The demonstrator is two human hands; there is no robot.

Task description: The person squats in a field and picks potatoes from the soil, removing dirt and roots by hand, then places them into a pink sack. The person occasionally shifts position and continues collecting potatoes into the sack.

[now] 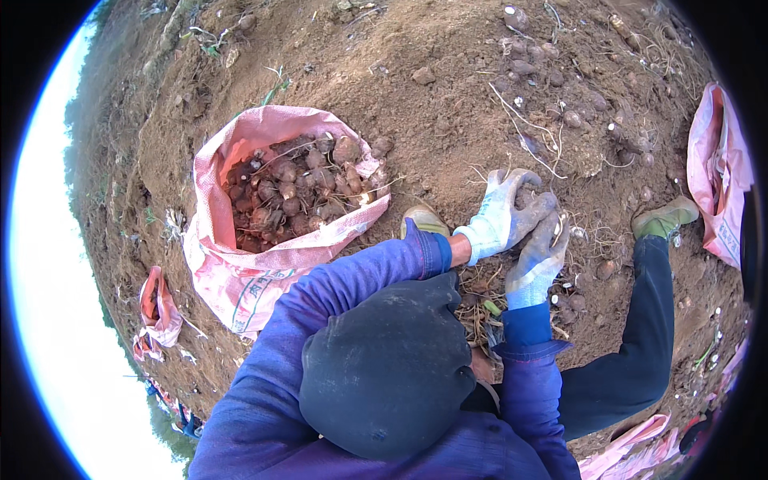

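My left hand (501, 213), in a soiled white and grey knit work glove, curls thumb and fingers around a brown lump (525, 198), apparently a taro corm. Just below it, my right hand (540, 258), gloved alike, has its fingertips close to the left thumb. Thin pale roots show by the right fingertips; whether that hand grips anything is unclear. Both hands are low over the soil, between my shoes. To the left stands a pink woven sack (288, 240), its mouth rolled wide, heaped with brown, hairy taro corms (294, 186).
More corms (573, 119) lie strewn over the soil at upper right. Other pink sacks (717, 168) (161, 309) rest at the far right and far left. My left knee (384, 366) rises below the hands. My shoes (425, 219) (666, 217) are planted either side.
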